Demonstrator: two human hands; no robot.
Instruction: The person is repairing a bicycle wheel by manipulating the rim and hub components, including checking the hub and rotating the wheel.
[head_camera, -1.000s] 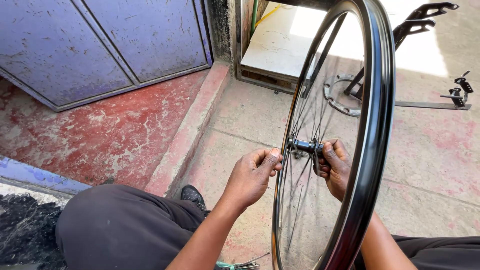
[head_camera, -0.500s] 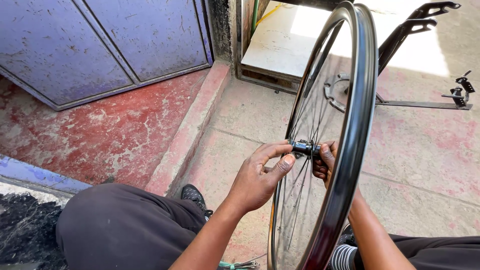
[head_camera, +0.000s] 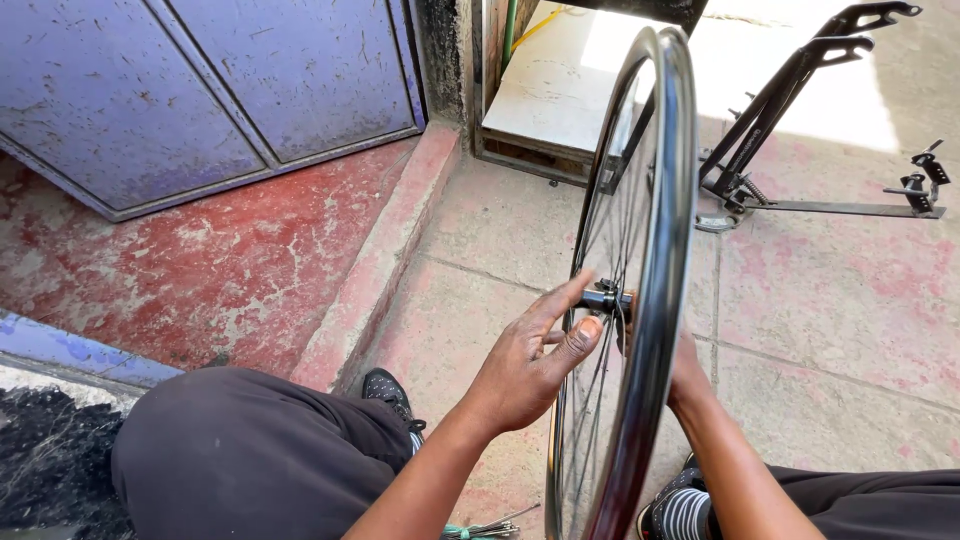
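A black bicycle wheel (head_camera: 670, 200) with thin spokes stands upright between my knees, seen almost edge-on. My left hand (head_camera: 530, 365) is at the near side of the hub, with thumb and fingers pinched around the axle end (head_camera: 603, 298). My right hand (head_camera: 688, 365) reaches to the hub from the far side. The rim hides most of it, and only the wrist and a bit of the fingers show through the spokes.
A black metal bicycle stand (head_camera: 770, 110) lies on the pink paving beyond the wheel. A purple metal door (head_camera: 200, 90) and a red step (head_camera: 200, 270) are at the left, a pale slab (head_camera: 560, 90) ahead. Loose spokes (head_camera: 480, 528) lie by my shoe (head_camera: 385, 390).
The wheel has swung so that it stands more edge-on, and it now covers more of my right hand. My left hand stays on the axle with its fingers shifted.
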